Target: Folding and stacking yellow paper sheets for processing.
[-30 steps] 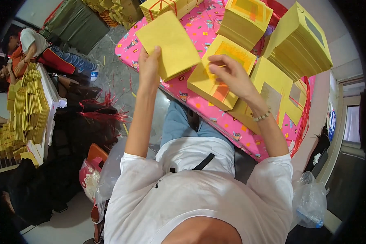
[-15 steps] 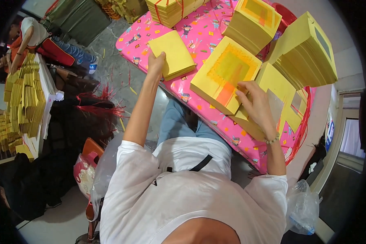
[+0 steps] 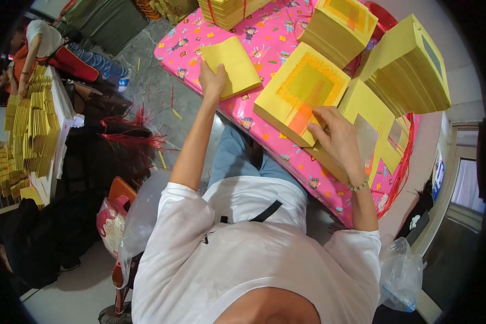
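Possibly the upper-centre yellow pad (image 3: 234,63) skews if the left hand (image 3: 213,81), fingers clamping its edge, slips, or the right hand (image 3: 337,135), half-curled, hold unclear, drags the printed stack (image 3: 308,81).

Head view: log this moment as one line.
left hand: holding plain yellow stack; right hand: at orange-marked stack; beneath: pink cover

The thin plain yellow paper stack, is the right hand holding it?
No, the left hand grips that yellow stack, while the right hand is at a thick yellow paper block with an orange frame.
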{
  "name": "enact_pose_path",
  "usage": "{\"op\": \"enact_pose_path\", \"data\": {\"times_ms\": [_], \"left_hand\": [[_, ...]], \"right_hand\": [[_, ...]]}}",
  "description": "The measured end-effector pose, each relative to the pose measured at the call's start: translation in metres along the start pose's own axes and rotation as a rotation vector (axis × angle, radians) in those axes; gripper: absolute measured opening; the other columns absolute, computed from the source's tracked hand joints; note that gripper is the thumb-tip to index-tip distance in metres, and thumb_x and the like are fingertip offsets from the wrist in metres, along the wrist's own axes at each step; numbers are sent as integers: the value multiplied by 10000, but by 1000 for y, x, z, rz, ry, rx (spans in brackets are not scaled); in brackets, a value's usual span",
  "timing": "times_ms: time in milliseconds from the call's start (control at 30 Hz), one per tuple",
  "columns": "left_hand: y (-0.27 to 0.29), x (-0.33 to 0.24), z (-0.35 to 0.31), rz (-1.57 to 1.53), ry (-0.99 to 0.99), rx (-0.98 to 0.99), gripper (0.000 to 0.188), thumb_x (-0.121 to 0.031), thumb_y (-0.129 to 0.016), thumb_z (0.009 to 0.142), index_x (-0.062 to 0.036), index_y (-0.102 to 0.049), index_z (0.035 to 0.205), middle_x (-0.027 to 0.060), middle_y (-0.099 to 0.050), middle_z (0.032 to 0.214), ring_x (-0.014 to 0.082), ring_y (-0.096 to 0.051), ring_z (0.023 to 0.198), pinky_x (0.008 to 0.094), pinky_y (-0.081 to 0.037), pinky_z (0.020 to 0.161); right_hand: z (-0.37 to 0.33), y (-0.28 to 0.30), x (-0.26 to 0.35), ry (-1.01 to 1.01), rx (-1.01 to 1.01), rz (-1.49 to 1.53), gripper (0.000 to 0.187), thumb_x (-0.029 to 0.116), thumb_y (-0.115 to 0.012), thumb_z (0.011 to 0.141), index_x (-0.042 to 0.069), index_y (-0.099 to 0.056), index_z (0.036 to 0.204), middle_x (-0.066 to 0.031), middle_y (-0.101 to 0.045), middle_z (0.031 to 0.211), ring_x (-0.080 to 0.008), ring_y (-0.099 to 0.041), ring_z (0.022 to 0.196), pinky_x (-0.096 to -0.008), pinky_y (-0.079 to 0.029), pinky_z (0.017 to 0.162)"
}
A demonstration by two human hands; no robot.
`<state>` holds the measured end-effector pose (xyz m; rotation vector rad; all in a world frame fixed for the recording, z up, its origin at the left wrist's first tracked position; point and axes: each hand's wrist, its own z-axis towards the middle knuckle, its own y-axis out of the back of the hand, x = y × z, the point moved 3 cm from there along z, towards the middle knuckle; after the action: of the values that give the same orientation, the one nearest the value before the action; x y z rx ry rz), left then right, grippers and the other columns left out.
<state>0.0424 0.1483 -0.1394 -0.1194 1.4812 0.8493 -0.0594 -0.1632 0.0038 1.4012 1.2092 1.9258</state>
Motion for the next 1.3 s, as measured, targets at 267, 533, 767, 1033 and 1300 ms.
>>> {"op": "enact_pose_path", "data": {"times_ms": [267,533,767,1033,1300], "left_hand": [[3,-15,4,449,-74,74,465,-192,-659,748,116,-478,1045,302,-538,1002,434,-515,992,462,-427,847],[22,-32,-8,537,-355,-205,552,-239,-681,733,61,-461,1140,234,-462,1015,383,-458,975,451,-367,885],[28,-109,-57,-129,-512,298,502,-212,-698,750,-49,-518,1189,122,-574,976,263,-522,958,378,-405,853],[18,-137,-109,81,-949,814,226,-228,-715,741,-107,-683,929,52,-621,894,227,-543,896,348,-437,803],[11,-131,-106,56,-810,877,148,-241,-686,770,-120,-719,849,31,-628,852,215,-537,885,347,-435,796]], "right_hand": [[-18,-12,7,118,-64,-136,396,248,-744,677,33,-601,978,-104,-580,995,-286,-592,851,-382,-485,721],[-20,-12,6,84,-122,-8,216,227,-720,695,42,-628,759,-87,-599,747,-269,-602,742,-380,-485,633],[-21,-13,-6,94,-144,34,200,218,-643,768,33,-627,696,-113,-592,698,-295,-599,690,-395,-474,605],[-17,-9,-4,27,-88,56,226,231,-625,787,23,-660,706,-136,-604,679,-321,-601,639,-412,-469,588],[-11,-10,-9,25,-92,32,263,262,-618,788,23,-666,689,-159,-601,630,-336,-603,604,-430,-469,574]]}}
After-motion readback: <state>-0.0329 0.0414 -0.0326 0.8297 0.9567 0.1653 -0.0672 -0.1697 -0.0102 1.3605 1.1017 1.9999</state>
